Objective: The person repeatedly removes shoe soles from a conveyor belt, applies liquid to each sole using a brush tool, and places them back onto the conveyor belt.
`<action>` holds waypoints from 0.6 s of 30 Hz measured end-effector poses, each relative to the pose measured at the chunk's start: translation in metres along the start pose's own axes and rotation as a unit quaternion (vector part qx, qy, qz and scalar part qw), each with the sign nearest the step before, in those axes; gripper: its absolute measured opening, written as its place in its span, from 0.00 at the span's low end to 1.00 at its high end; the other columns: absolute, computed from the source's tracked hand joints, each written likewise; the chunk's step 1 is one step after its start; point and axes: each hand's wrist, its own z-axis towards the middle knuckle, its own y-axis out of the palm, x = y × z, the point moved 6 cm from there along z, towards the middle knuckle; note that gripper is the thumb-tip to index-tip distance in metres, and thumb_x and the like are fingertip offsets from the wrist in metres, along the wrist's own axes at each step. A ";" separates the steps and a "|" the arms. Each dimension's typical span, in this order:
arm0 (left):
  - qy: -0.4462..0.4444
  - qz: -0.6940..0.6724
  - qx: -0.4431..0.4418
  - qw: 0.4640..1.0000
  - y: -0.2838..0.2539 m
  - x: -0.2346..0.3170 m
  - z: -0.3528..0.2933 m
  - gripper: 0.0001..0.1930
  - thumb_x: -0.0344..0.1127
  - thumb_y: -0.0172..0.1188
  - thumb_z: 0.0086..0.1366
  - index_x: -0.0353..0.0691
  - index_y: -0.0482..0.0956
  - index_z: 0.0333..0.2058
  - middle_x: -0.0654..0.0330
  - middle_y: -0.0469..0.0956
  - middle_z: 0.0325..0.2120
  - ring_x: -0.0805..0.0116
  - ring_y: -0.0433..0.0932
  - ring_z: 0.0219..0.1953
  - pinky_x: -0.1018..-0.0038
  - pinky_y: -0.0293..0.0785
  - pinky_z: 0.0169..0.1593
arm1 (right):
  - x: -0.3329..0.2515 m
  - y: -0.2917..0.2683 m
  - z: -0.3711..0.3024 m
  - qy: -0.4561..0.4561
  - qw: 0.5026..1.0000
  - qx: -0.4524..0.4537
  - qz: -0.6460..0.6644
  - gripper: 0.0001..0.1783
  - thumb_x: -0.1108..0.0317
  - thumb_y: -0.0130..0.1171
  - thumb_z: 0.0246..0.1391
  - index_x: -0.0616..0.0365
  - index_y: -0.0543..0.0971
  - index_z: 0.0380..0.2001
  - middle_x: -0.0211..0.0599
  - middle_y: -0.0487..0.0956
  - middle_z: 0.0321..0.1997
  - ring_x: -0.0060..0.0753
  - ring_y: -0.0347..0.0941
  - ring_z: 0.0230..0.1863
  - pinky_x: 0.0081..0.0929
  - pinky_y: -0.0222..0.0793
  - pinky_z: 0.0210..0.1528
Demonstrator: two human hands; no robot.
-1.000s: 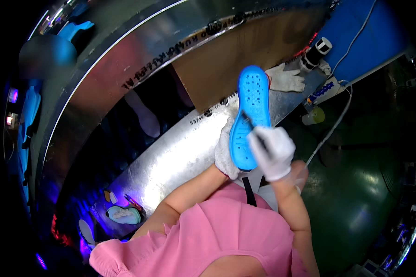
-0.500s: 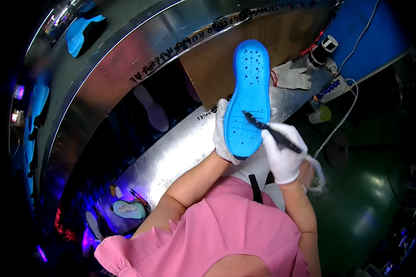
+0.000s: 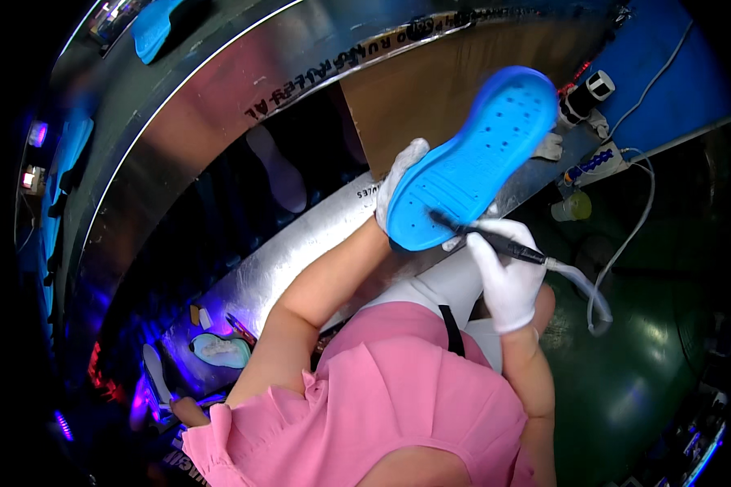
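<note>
A bright blue shoe sole (image 3: 471, 162) with small holes and grooves is held up in front of me, its wide end leaning to the far right. My left hand (image 3: 400, 172), in a pale knit glove, grips it from behind and along its left edge. Some of those fingers are hidden by the sole. In a white glove, my right hand (image 3: 512, 280) is closed round a black pen-like brush (image 3: 518, 250) with a clear tube at its rear. The dark, blurred brush tip meets or nearly meets the sole's near end.
Beneath is a metal bench (image 3: 296, 252), with a cardboard sheet (image 3: 414, 97) behind it. More blue soles (image 3: 153, 32) lie on the belt at the left. A pale teal shoe piece (image 3: 222, 351) sits lower left, near what seems another person's hand (image 3: 189, 411). A black-and-white bottle (image 3: 586, 96) stands at right.
The sole has turned so its wide end swung to the right. The brush tip has gone from the sole's middle to its near end. The whole view has shifted slightly.
</note>
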 end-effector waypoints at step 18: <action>0.197 0.716 -0.137 0.656 -0.071 0.067 -0.013 0.22 0.38 0.60 0.67 0.39 0.73 0.57 0.48 0.73 0.56 0.52 0.71 0.60 0.59 0.71 0.60 | -0.041 0.008 -0.005 -0.288 0.880 -0.236 -0.296 0.13 0.78 0.71 0.41 0.60 0.83 0.33 0.46 0.84 0.40 0.40 0.82 0.35 0.28 0.76 0.36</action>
